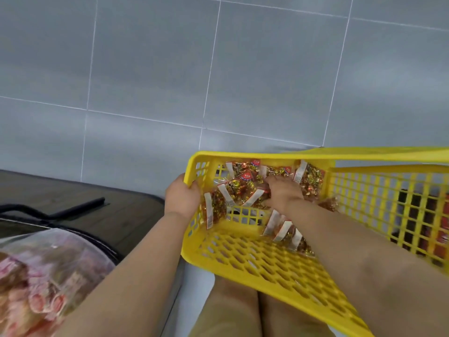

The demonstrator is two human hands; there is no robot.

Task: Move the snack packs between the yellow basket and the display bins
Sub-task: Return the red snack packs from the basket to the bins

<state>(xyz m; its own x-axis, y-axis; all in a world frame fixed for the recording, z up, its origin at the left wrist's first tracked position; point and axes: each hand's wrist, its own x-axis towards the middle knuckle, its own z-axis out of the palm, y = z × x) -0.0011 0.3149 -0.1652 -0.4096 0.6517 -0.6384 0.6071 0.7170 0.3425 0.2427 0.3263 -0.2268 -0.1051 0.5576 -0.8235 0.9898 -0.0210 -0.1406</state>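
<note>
A yellow plastic basket [267, 261] is tilted in front of me, above my knees. My left hand [182, 198] grips its left rim, thumb outside and fingers over the edge. Several clear snack packs [309, 178] of gold and red sweets with white sealed ends lie against the basket's far wall, and more snack packs lie under my right forearm. My right hand [283, 192] reaches inside and lies on the pile, its fingers curled around one snack pack [243, 190]; the fingertips are hidden among the packs.
A dark wooden display surface [80, 203] with a black metal frame sits at the left. A clear bag of pink wrapped sweets [36, 283] lies at the lower left. Grey floor tiles fill the background. Red packaging [442, 239] shows through the basket's right wall.
</note>
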